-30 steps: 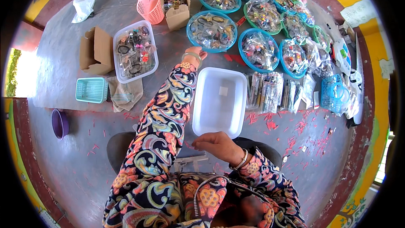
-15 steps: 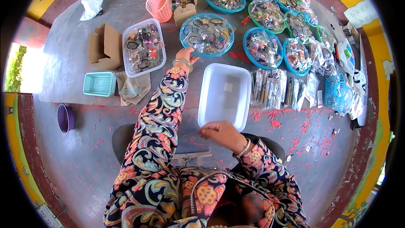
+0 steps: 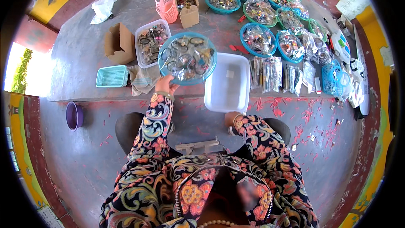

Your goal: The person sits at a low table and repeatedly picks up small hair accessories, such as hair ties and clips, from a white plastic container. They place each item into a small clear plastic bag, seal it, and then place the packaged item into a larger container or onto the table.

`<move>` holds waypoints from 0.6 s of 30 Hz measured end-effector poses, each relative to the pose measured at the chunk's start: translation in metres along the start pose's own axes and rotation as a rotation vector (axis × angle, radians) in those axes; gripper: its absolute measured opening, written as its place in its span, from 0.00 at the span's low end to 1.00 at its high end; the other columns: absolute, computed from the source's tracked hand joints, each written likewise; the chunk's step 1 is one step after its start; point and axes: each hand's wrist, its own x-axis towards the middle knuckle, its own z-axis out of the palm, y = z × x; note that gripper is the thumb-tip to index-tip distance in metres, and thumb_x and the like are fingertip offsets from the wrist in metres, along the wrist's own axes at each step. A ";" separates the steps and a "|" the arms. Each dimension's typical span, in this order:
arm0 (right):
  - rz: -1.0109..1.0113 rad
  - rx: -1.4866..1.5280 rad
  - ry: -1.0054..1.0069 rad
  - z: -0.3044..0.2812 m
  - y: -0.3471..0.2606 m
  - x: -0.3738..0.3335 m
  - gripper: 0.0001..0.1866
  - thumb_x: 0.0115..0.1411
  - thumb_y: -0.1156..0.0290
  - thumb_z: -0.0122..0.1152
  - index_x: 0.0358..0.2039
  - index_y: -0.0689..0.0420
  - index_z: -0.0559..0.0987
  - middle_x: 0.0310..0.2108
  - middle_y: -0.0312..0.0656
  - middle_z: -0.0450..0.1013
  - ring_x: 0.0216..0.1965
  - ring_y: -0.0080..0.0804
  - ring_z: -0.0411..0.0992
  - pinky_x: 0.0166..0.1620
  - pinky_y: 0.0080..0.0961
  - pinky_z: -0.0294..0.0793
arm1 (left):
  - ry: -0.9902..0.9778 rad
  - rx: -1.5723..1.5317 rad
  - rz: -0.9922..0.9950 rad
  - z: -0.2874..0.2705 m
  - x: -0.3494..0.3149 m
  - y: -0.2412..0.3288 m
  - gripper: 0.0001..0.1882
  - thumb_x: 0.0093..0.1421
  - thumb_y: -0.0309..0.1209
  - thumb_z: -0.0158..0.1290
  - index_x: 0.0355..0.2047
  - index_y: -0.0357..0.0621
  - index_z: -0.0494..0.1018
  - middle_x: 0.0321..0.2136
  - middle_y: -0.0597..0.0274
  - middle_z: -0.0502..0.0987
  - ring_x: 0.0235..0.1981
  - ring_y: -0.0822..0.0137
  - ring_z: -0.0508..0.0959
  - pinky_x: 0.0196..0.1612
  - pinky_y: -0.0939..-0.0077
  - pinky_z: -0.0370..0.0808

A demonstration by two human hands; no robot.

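The right hand is nearest, at the near rim of a white tray; its fingers are hidden, so I cannot tell how far open it is or whether it grips the rim. The left hand is closed on the near edge of one round blue bowl. That bowl, heaped with clear packets of dark rings (hair ties, by the look of them), is over the gray platform, between the white tray and a second, filled tray, and covers a little of each from this view.

Nearest on the left, one purple tub stands on the floor; on the right lie red scraps, too many to count. Near the platform's front edge are one mint basket, one cloth just beside it, two groups of bagged sticks right of the white tray, and one blue basket farther right.

Behind them come one open cardboard box, beside the filled tray, and two packet-filled bowls standing side by side. Farther off are one smaller carton, one pink basket, one white bag and about ten more bowls, crowded together (an exact count is difficult).
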 end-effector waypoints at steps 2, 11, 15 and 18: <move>0.130 0.158 0.123 -0.041 -0.010 -0.017 0.15 0.41 0.66 0.56 0.29 0.60 0.78 0.32 0.55 0.73 0.36 0.47 0.72 0.38 0.38 0.72 | 0.022 0.019 0.035 -0.031 -0.029 -0.002 0.09 0.46 0.24 0.49 0.31 0.38 0.66 0.29 0.57 0.70 0.26 0.61 0.75 0.26 0.69 0.77; 0.241 0.289 0.345 -0.094 -0.016 -0.014 0.22 0.44 0.64 0.55 0.37 0.66 0.73 0.36 0.59 0.70 0.40 0.51 0.69 0.44 0.37 0.68 | 0.147 -0.106 -0.030 -0.093 -0.059 -0.043 0.08 0.48 0.24 0.47 0.30 0.36 0.66 0.26 0.57 0.72 0.25 0.64 0.75 0.25 0.75 0.77; 0.175 0.152 0.327 -0.113 -0.030 -0.004 0.13 0.47 0.66 0.51 0.24 0.63 0.78 0.29 0.55 0.73 0.34 0.50 0.71 0.39 0.37 0.70 | -0.046 0.422 0.314 -0.181 0.014 -0.100 0.10 0.49 0.26 0.48 0.33 0.38 0.68 0.31 0.61 0.70 0.29 0.67 0.74 0.26 0.75 0.75; 0.372 0.283 0.477 -0.119 -0.044 -0.029 0.12 0.48 0.70 0.49 0.28 0.61 0.77 0.32 0.53 0.73 0.35 0.49 0.71 0.39 0.38 0.70 | 0.185 0.010 -0.071 -0.132 -0.013 -0.082 0.11 0.48 0.26 0.49 0.33 0.38 0.68 0.31 0.62 0.71 0.30 0.67 0.74 0.26 0.74 0.75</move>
